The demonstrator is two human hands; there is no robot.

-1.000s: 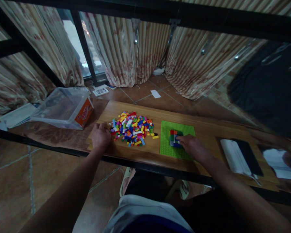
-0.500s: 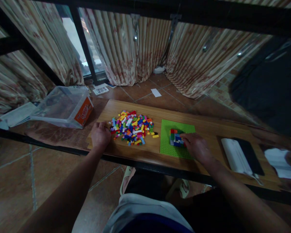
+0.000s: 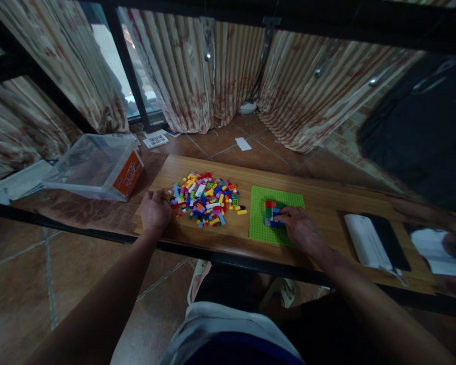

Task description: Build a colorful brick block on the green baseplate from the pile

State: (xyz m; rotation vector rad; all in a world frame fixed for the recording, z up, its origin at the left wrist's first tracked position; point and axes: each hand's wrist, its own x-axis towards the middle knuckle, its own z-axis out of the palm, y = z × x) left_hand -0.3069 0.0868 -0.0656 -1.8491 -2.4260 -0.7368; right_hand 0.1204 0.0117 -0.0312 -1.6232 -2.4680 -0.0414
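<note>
A green studded baseplate (image 3: 256, 228) lies on the wooden board. On it stands a small block of interlocked toy bricks (image 3: 270, 205), red, blue, green and grey. My right hand (image 3: 302, 230) has its fingers pressed together at the block's right side, over a blue and white part; the fingers cover some of the bricks. Left of the plate is a loose heap of toy bricks (image 3: 209, 197) in many colours. Against the heap's left edge, my left hand (image 3: 155, 212) rests on the board with curled fingers; whatever lies under them is hidden.
A clear plastic bin (image 3: 87, 170) with an orange label stands at the left. On the board's right part lie a white pouch (image 3: 367, 241) and a dark flat object (image 3: 389, 243). A white paper (image 3: 439, 251) is at the far right. Curtains (image 3: 190, 76) hang behind.
My right hand's fingers have shifted slightly left, further over the brick block. My left hand stays beside the heap. The whole view has moved a little.
</note>
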